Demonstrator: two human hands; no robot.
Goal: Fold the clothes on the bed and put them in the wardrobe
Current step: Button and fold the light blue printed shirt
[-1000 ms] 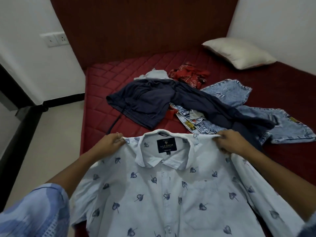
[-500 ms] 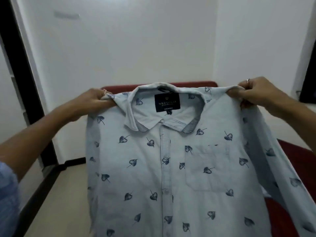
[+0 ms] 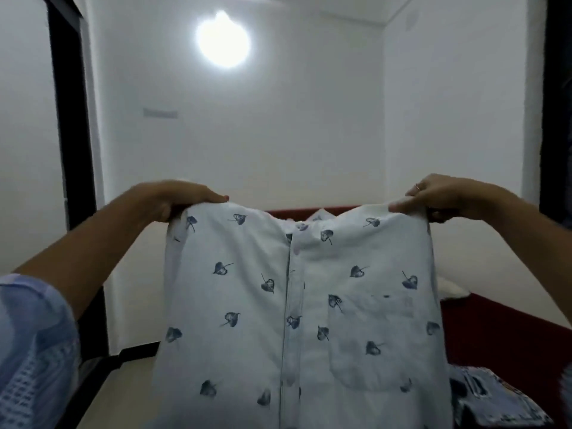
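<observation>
A pale blue button shirt with a dark leaf print and a chest pocket hangs upright in front of me, its front towards me. My left hand grips its top left edge at the shoulder. My right hand grips the top right shoulder edge. The collar has dropped behind the top edge and mostly hides. The shirt covers most of the red bed behind it. A bit of blue denim shows at the lower right.
White walls stand ahead, with a bright lamp high up. A dark door frame runs down the left. A white pillow peeks out to the right of the shirt. Pale floor lies at lower left.
The shirt went from lying on the bed to hanging raised in the air. Its collar has tipped back out of sight, and my view has tilted up to the wall and lamp.
</observation>
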